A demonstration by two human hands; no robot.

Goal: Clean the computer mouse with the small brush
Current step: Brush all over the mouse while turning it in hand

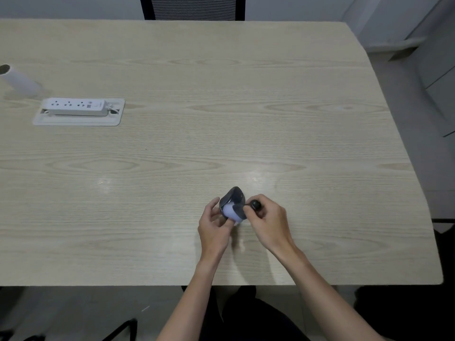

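A dark grey computer mouse with a pale lilac patch is held tilted up above the wooden table, near its front edge. My left hand grips it from the left and below. My right hand is closed on a small black brush, whose tip touches the mouse's right side. The bristles are too small to make out.
A white power strip sits in a recessed tray at the left. A white tube lies at the far left edge. A chair back stands beyond the table's far side.
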